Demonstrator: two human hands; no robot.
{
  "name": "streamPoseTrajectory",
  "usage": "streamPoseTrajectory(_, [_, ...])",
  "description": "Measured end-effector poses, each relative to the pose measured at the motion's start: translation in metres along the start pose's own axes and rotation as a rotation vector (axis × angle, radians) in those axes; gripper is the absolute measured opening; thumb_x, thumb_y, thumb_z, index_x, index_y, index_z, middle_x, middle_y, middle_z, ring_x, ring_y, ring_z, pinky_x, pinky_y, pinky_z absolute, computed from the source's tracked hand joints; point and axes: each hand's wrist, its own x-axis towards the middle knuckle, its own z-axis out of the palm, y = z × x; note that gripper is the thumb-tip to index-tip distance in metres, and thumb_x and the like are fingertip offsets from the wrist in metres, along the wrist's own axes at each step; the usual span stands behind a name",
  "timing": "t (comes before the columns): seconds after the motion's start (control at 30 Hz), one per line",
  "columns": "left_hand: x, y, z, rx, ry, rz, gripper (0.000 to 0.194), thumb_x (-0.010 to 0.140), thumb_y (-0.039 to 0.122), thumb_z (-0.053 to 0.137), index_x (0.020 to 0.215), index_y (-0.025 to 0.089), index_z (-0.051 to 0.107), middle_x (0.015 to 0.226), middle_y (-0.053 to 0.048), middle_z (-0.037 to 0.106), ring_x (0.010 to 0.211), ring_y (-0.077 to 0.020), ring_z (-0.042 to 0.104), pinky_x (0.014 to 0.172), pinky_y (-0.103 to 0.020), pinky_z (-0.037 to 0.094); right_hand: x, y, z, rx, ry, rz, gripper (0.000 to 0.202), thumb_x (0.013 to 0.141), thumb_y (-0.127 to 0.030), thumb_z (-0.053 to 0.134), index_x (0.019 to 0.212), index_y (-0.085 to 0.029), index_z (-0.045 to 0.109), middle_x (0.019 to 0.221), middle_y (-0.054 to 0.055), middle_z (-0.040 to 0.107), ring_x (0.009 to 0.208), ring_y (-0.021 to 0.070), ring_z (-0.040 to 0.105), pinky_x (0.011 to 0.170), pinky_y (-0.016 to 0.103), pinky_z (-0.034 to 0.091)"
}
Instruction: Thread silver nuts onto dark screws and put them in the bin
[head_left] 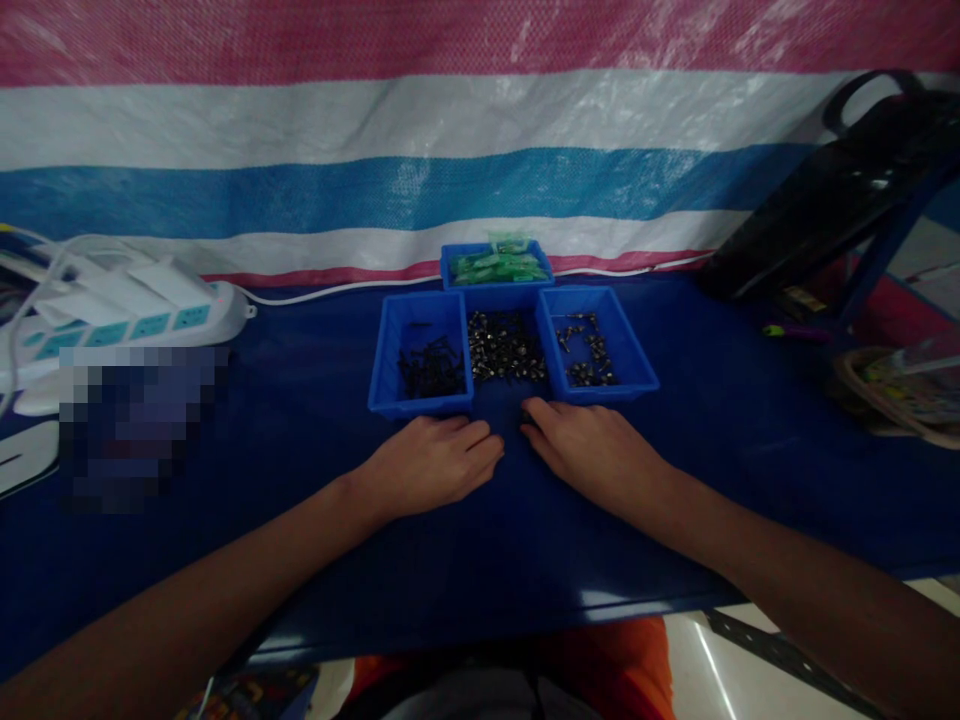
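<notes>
My left hand is closed, knuckles up, just in front of the left blue bin. Its curled fingertips are hidden. Small black screw-like pieces lie in that bin. Across a short gap, my right hand is closed in a pinch by the front of the right blue bin. A dark spot shows at its fingertips, too small to name. Shiny small metal parts are scattered inside the right bin. Between the two bins lies a pile of mixed black and silver small parts.
Behind stands a blue bin of green packets. A white power strip with plugs and a blurred-out object are at left. On the right are a black bottle and a basket. The table's front edge is near me.
</notes>
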Motion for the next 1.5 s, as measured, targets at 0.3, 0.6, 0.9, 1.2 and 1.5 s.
streamPoseTrajectory(0.3, [-0.0001,-0.0006,0.0003,0.0,-0.009,-0.016,0.015,0.087,0.025,0.04,0.084,0.018,0.054,0.07,0.001,0.054,0.06,-0.0124,0.055,0.049,-0.025,0.04,0.004,0.0029,0.0011,0.081,0.014,-0.289,0.008,0.088,-0.019,0.04,0.09,-0.019,0.049,0.088,0.003,0.054,0.079,0.0166,0.056,0.063,0.026,0.042])
streamPoseTrajectory(0.6, [0.0014,0.0004,0.0006,-0.054,-0.002,-0.136,0.024,0.091,0.03,0.035,0.087,0.016,0.053,0.071,0.0,0.054,0.064,-0.0137,0.056,0.051,-0.025,0.043,0.0058,0.0056,-0.0014,0.148,0.019,-0.352,0.009,0.086,-0.019,0.041,0.09,-0.016,0.049,0.087,0.005,0.054,0.08,0.0165,0.054,0.066,0.028,0.042])
streamPoseTrajectory(0.9, [-0.0001,-0.004,0.0017,-0.045,-0.013,-0.046,0.02,0.09,0.025,0.037,0.086,0.019,0.055,0.071,0.001,0.053,0.063,-0.0123,0.054,0.052,-0.024,0.041,0.0061,0.0037,-0.0042,0.241,-0.003,-0.373,0.008,0.083,-0.016,0.042,0.088,-0.016,0.048,0.084,0.005,0.055,0.08,0.0164,0.054,0.069,0.029,0.043])
streamPoseTrajectory(1.2, [-0.0005,-0.0033,0.0012,-0.102,-0.005,-0.037,0.021,0.09,0.024,0.036,0.089,0.019,0.056,0.072,0.001,0.056,0.064,-0.0123,0.055,0.056,-0.024,0.042,0.0067,0.0054,-0.003,0.33,-0.009,-0.349,0.009,0.083,-0.017,0.043,0.09,-0.016,0.048,0.085,0.004,0.055,0.08,0.0158,0.054,0.071,0.028,0.042])
streamPoseTrajectory(1.5, [-0.0008,-0.0026,-0.0005,-0.14,0.056,-0.121,0.021,0.09,0.026,0.037,0.086,0.018,0.057,0.067,0.002,0.055,0.061,-0.0108,0.053,0.053,-0.023,0.039,0.0084,0.0074,-0.0018,0.295,-0.005,-0.339,0.021,0.092,-0.026,0.034,0.093,-0.015,0.051,0.087,0.006,0.058,0.083,0.016,0.056,0.075,0.029,0.043])
